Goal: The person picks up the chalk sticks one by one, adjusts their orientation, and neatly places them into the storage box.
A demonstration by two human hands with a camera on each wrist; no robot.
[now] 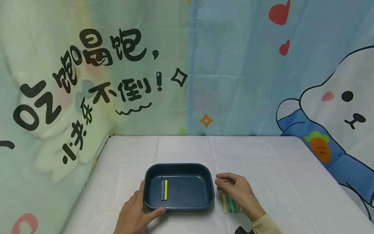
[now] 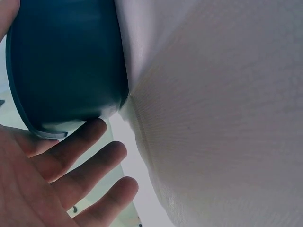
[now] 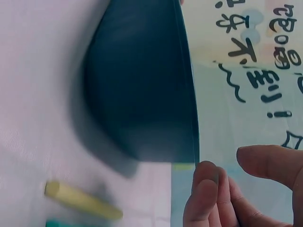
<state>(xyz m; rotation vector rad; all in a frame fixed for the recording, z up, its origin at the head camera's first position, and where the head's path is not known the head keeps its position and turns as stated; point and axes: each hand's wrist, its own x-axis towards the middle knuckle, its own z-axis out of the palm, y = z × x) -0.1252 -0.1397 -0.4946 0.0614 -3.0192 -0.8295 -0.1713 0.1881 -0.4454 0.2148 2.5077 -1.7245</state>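
Printed cloth (image 1: pixel 233 81) backs the white table (image 1: pixel 271 175), and from my distant seat the head view gives me the whole layout. The tray (image 1: pixel 190 191) sits on the table between the two hands, with a blue stick (image 1: pixel 162 190) and a yellow stick (image 1: pixel 166 190) side by side in its left half. More sticks, yellow and green (image 1: pixel 229 203), lie on the table to the right of the tray, partly under the right hand (image 1: pixel 236 191).

That hand is loosely bent, thumb and fingertips apart; I see nothing between them in the right wrist view. It hovers just beside the tray's right wall — whether a fingertip brushes the rim, I cannot tell. My left hand (image 1: pixel 132 211) has its fingers spread against the left wall and its thumb at the near rim, steadying the corner.

I judge the step in hand to be picking up a stick. To do it well, I would drop the right fingertips over one end stick, pinch it mid-length and lift straight up, since its neighbours lie close and could roll. The left hand should press only lightly — a hard push might slide the tray.
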